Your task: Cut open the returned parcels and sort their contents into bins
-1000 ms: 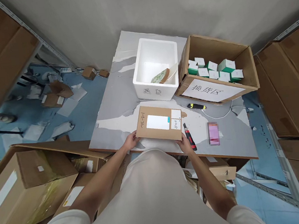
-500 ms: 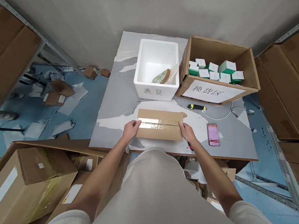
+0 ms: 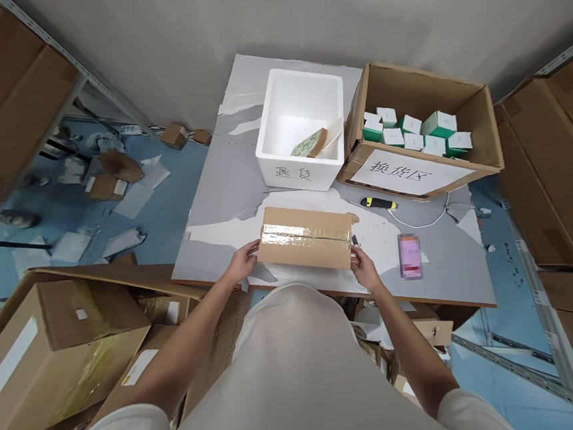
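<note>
Near the front edge of the table, directly before the worker, sits a shallow brown carton, a hand at each end. It is taped side up, glossy clear tape running along the middle seam; from where I stand, I can't tell whether it rests fully on the top. Its long axis lies left to right, across the worker's front and roughly along the table edge, its right end slightly nearer the body.

The left hand has its fingers half curled against the left end; the right hand cups the near right corner. Whether either really pinches the cardboard, I can't tell.

Just behind stands a white foam box, handwriting on its front; inside lie a green-patterned piece with a brown edge and a pale sheet leaning beside it. To its right, a large open cardboard box with a handwritten paper sign holds a cluster of small green-and-white boxes. Before that lies a yellow-and-black cutter, and nearer, a blurred pink object. Left of the worker, a big open carton holds another taped box.
</note>
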Demonstrator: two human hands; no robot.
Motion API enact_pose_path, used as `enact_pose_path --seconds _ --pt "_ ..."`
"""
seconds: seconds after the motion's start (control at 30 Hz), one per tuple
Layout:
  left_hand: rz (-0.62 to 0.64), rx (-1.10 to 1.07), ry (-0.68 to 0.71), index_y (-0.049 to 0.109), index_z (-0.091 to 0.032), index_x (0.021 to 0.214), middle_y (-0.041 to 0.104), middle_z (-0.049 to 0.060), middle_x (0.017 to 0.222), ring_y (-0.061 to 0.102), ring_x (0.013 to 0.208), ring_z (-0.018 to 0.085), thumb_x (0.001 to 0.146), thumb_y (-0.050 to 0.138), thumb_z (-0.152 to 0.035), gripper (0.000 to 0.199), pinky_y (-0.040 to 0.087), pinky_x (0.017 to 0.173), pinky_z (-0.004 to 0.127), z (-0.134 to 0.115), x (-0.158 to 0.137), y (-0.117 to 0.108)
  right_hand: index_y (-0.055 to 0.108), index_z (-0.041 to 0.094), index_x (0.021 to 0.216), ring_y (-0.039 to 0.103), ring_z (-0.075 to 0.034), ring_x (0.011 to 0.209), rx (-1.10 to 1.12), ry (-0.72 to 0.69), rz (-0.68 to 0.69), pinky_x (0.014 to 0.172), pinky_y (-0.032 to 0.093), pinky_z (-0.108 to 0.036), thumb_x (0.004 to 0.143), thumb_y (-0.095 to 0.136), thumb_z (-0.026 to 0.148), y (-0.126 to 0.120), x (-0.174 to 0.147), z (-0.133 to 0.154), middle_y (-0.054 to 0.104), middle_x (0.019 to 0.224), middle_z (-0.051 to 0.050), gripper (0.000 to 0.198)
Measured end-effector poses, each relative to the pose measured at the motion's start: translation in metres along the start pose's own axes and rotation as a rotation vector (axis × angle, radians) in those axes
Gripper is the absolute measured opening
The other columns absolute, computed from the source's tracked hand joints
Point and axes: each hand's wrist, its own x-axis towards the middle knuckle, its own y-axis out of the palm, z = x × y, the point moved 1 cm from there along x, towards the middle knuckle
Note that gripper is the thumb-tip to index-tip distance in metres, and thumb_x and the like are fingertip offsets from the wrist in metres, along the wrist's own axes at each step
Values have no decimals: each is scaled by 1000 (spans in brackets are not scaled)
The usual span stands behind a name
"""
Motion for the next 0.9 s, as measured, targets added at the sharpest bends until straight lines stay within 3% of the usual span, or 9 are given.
enact_pose_path --seconds 0.1,0.2,0.33,0.43,0.53,0.77,0.9 --pt "97 4 21 60 -17 121 62 11 123 54 119 28 61 70 -39 64 39 104 44 5 -7 5 51 25 127 60 -23 106 14 -23 101 92 48 -42 68 68 37 8 -8 -2 57 128 -10 62" --pt "120 -3 8 64 -17 113 67 10 113 58 111 29 63 70 -43 57 43 100 43 -4 -11 9 54 23 121 58 -22 106 37 -79 143 94 47 -39 73 65 41 13 -11 8 59 120 -9 53" --pt "-7 133 44 66 -16 107 66 11 107 59 102 26 69 62 -53 53 50 83 36 -32 -6 5 61 20 103 58 -23 96 -126 -151 23 85 48 -38 85 46 53 3 0 34 61 105 -10 41" --pt "-128 351 85 69 -16 93 67 10 97 59 91 23 79 49 -56 47 47 78 31 -55 8 4 62 20 88 58 -24 87 -325 -153 -69 82 45 -38 90 30 59 -3 16 54 63 89 -10 50" --pt "-181 453 29 69 -16 77 67 6 82 57 78 20 80 45 -57 47 43 73 30 -66 26 10 60 22 77 59 -25 81 -440 -91 -90 76 44 -36 90 20 63 -1 33 64 65 82 -10 58" --pt "-197 418 -31 62 -18 61 58 1 61 50 65 17 78 47 -59 47 37 62 27 -59 44 16 60 21 71 62 -27 80 -469 -21 -57 74 44 -36 88 18 66 4 50 60 69 82 -12 64" --pt "-184 343 -56 63 -17 65 62 3 66 55 68 17 80 43 -63 52 42 64 28 -52 44 14 64 19 78 62 -26 83 -267 25 -75 75 47 -37 85 26 69 3 50 53 70 85 -11 63"
